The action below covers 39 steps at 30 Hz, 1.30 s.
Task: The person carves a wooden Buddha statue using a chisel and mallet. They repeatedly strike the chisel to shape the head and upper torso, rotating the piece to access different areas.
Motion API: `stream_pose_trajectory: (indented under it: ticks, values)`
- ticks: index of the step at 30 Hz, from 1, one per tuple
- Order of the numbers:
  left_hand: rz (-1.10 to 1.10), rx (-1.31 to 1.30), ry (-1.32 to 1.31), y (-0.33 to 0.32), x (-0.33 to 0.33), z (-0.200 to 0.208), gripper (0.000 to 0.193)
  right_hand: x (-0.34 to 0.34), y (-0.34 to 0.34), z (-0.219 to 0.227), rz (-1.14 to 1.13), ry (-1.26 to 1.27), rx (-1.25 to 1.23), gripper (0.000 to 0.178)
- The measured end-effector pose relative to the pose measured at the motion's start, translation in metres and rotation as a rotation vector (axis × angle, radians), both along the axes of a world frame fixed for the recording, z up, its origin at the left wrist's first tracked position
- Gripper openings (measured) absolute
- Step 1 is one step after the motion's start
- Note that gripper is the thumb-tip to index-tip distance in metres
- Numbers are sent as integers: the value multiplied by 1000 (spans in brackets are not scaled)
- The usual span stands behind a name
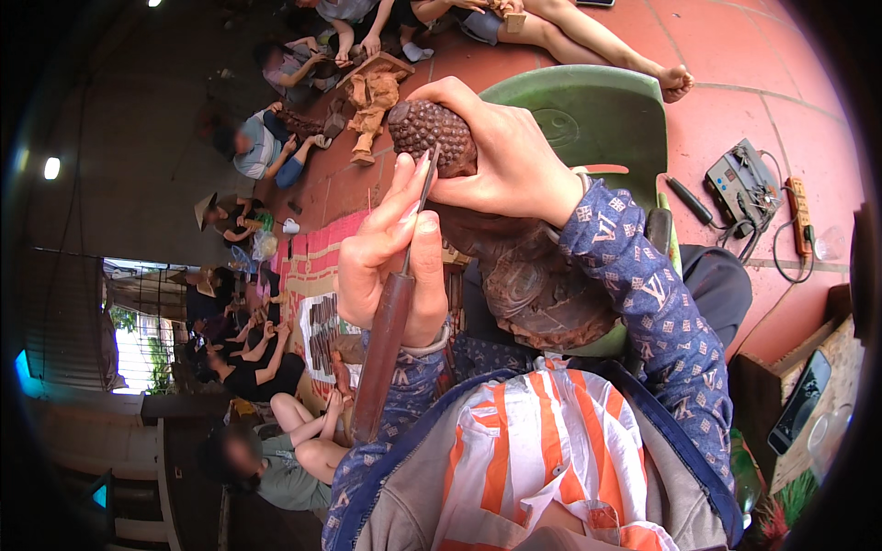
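A dark brown wooden carving [542, 289] rests at my lap, its rounded knobbed head [427, 129] pointing up and left. My right hand [514, 151] is wrapped round that head from its right side. In my left hand [395, 262] is a carving chisel [384, 358], its reddish-brown wooden handle angled down toward my sleeve. The fingers pinch the thin metal blade, and its tip touches or nearly touches the knobs. Part of the carving's middle is hidden by my right hand and wrist.
A green plastic chair [602, 101] stands just beyond my hands. To the right are a grey electrical box [744, 179], an orange power strip [799, 216] and a phone [801, 399]. Leftward lie several carving tools [323, 335] and another wooden figure [372, 101]. Several people sit nearby.
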<state>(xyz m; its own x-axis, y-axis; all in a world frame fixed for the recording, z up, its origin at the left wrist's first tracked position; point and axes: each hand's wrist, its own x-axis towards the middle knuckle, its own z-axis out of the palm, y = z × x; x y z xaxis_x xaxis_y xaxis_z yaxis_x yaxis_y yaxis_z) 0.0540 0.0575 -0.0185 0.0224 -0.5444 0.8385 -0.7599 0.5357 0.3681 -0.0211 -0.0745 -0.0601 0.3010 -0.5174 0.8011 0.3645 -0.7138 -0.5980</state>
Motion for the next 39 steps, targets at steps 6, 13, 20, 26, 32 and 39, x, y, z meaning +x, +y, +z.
stream_pose_trajectory:
  ticks: [6,13,20,26,32,39]
  values:
    - [38,-5,57,1,-2,0,14,0,-1,1,4,3,9,53]
    - [78,-18,92,-1,-5,-1,15,-1,0,0,5,13,20,52]
    - [-113,-21,249,-4,19,-4,13,1,0,0,1,-24,-1,55]
    - [-177,-57,66,-12,39,-9,17,0,0,0,-10,3,1,57]
    - [-231,-100,68,-16,44,-11,18,1,3,2,-3,7,12,58]
    - [-218,-57,172,-11,34,-8,17,0,2,2,6,16,10,58]
